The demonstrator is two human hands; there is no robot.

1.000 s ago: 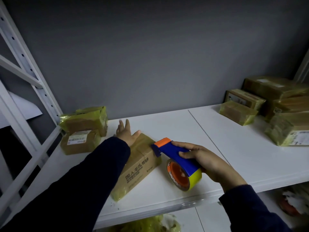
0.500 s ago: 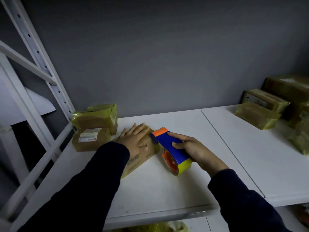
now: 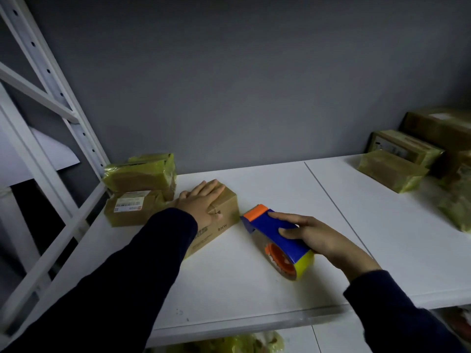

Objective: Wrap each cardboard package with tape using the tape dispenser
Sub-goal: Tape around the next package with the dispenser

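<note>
Two white shelf boards (image 3: 254, 276) meet at a seam before a grey wall (image 3: 229, 85). Left of centre, the left hand (image 3: 201, 202) lies flat on the brown cardboard package (image 3: 225, 217); just right, the right hand (image 3: 321, 238) grips the blue-and-orange tape dispenser (image 3: 267, 225). Yellow-taped packages (image 3: 140, 174) sit far left.

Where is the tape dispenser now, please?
Head view: dispenser centre-right on the shelf, in the right hand, beside the box under the left hand.

- Looked like a storeroom or parcel-packing room.
- Was fitted with white metal racking: perforated upright (image 3: 66, 103) at far left, flat shelf board (image 3: 254, 289).
- Held taped cardboard parcels (image 3: 142, 174) stacked far left and more parcels (image 3: 392, 171) far right, one bearing a shipping label (image 3: 129, 202).
- Was backed by a plain grey wall (image 3: 229, 85).
</note>
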